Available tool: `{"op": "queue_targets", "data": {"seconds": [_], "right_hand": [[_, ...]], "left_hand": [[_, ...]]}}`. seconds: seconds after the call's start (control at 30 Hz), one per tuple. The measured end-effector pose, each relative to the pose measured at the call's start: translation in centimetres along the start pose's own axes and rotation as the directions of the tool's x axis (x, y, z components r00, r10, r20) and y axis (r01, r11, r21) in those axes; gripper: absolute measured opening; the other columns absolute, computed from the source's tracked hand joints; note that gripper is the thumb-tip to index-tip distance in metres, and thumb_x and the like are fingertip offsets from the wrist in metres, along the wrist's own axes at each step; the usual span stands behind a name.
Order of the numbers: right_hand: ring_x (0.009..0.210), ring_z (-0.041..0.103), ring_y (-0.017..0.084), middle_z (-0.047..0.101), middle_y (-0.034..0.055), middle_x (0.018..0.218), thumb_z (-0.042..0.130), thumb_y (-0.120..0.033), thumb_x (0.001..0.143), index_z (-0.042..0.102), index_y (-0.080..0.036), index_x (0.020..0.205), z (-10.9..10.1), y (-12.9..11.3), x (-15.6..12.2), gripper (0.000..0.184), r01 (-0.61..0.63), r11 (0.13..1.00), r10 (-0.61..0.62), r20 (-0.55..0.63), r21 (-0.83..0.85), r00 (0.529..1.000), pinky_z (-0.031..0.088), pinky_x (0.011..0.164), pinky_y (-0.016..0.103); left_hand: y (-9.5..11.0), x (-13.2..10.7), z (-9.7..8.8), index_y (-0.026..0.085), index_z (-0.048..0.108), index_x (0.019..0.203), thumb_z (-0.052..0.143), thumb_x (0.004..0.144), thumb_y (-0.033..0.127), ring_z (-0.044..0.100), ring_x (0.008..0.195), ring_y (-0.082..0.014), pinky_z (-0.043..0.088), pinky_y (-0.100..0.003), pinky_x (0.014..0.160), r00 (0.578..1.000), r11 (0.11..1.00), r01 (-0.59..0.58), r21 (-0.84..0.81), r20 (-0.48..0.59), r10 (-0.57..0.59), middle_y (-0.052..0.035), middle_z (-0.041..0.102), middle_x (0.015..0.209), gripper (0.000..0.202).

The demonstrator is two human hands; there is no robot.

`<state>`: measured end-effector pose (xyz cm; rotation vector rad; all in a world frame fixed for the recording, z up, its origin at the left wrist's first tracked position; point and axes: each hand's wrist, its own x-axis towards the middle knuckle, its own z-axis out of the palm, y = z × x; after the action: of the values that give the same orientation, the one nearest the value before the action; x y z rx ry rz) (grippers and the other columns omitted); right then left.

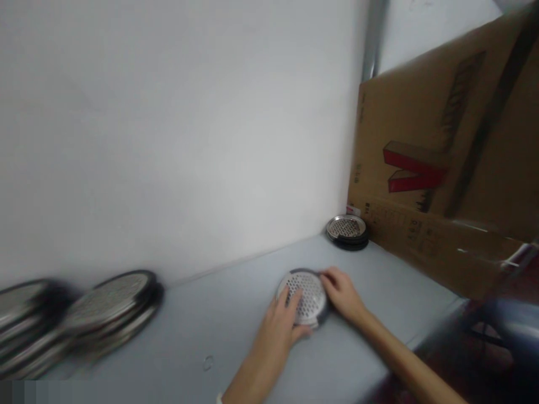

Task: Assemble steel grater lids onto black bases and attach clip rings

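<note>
A round metal grater (310,292) with a perforated face and a dark rim lies on the grey table in front of me. My left hand (283,314) grips it from the lower left, fingers over the holes and thumb at the bottom edge. At the upper right of the rim, my right hand (340,292) pinches the dark edge between thumb and fingers. The underside of the grater is hidden.
A small stack of similar round graters (347,229) stands in the back corner by a large cardboard box (421,134). Blurred stacks of graters (113,306) sit at the left. A white wall (189,123) rises behind the grey table (189,331).
</note>
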<state>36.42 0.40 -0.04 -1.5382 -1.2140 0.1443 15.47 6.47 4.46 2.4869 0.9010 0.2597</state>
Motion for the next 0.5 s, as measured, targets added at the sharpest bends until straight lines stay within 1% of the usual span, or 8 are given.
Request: {"op": "queue_targets", "data": {"seconds": [0.1,0.2,0.23,0.3,0.37,0.4,0.43,0.5], "right_hand": [[0.095,0.066,0.025,0.071,0.0083,0.096,0.05,-0.042,0.098,0.075,-0.02,0.101,0.0,-1.3,-0.8,0.034,0.016,0.997,-0.012,-0.052,0.082,0.999,0.05,0.088,0.037],[0.109,0.061,0.025,0.067,0.0086,0.11,0.043,-0.048,0.102,0.071,-0.022,0.113,0.4,-3.4,-1.1,0.039,0.038,0.985,-0.011,-0.157,0.169,0.988,0.047,0.095,0.037],[0.111,0.059,0.025,0.066,0.0085,0.111,0.043,-0.05,0.102,0.07,-0.023,0.113,0.6,-4.3,-1.0,0.04,0.058,0.979,-0.017,-0.203,0.194,0.979,0.046,0.097,0.037],[0.11,0.059,0.025,0.064,0.0086,0.11,0.038,-0.057,0.102,0.068,-0.023,0.102,1.3,-6.0,-0.4,0.046,0.094,0.974,-0.038,-0.257,0.208,0.966,0.046,0.096,0.036],[0.095,0.062,0.023,0.065,0.008,0.098,0.026,-0.062,0.103,0.061,-0.023,0.088,2.5,-7.5,0.5,0.055,0.074,0.98,-0.038,-0.194,0.183,0.98,0.049,0.085,0.034],[0.084,0.062,0.022,0.064,0.0066,0.088,0.021,-0.063,0.103,0.057,-0.023,0.082,3.3,-7.9,1.0,0.058,0.051,0.985,-0.028,-0.139,0.164,0.99,0.049,0.077,0.032],[0.074,0.059,0.02,0.062,0.0044,0.078,0.02,-0.064,0.103,0.054,-0.023,0.077,4.2,-8.2,1.5,0.059,0.029,0.99,-0.018,-0.08,0.138,0.997,0.047,0.07,0.03],[0.061,0.052,0.018,0.054,0.0002,0.063,0.028,-0.067,0.101,0.051,-0.023,0.069,6.2,-8.3,2.3,0.059,0.009,0.997,-0.011,0.02,0.08,1.0,0.042,0.061,0.029]], "left_hand": [[-0.5,-1.3,-0.7,0.02,0.048,0.15,0.08,0.079,0.022,0.045,0.144,-0.0355,0.034,-0.05,0.12,0.997,0.975,-0.063,-0.213,-0.056,0.052,-0.0169,0.045,0.158,0.078],[-0.4,-3.5,-1.7,0.019,0.046,0.149,0.073,0.088,0.04,0.056,0.132,-0.0315,0.042,-0.046,0.115,0.989,0.873,-0.137,-0.468,-0.118,0.092,-0.0161,0.053,0.151,0.07],[-0.3,-4.3,-2.0,0.019,0.045,0.15,0.068,0.091,0.048,0.062,0.123,-0.03,0.046,-0.045,0.11,0.989,0.832,-0.136,-0.538,-0.122,0.083,-0.0164,0.053,0.15,0.069],[0.2,-5.9,-2.4,0.02,0.043,0.15,0.054,0.096,0.061,0.068,0.109,-0.0258,0.053,-0.041,0.099,0.993,0.758,-0.109,-0.643,-0.101,0.057,-0.0162,0.053,0.149,0.068],[0.6,-7.4,-2.5,0.022,0.044,0.148,0.039,0.1,0.064,0.069,0.104,-0.0233,0.057,-0.036,0.091,0.997,0.716,-0.068,-0.694,-0.072,0.024,-0.0146,0.056,0.145,0.064],[0.5,-8.0,-2.5,0.022,0.046,0.146,0.035,0.102,0.063,0.068,0.106,-0.0232,0.058,-0.035,0.089,0.997,0.724,-0.056,-0.688,-0.078,0.004,-0.0138,0.058,0.142,0.061],[0.3,-8.6,-2.4,0.022,0.049,0.144,0.033,0.104,0.059,0.067,0.11,-0.0237,0.057,-0.034,0.09,0.995,0.754,-0.05,-0.655,-0.101,-0.022,-0.0133,0.061,0.138,0.057],[-0.7,-9.7,-2.1,0.021,0.055,0.137,0.034,0.106,0.048,0.065,0.115,-0.0246,0.055,-0.037,0.097,0.977,0.855,-0.026,-0.518,-0.195,-0.089,-0.0128,0.065,0.131,0.046]]}}
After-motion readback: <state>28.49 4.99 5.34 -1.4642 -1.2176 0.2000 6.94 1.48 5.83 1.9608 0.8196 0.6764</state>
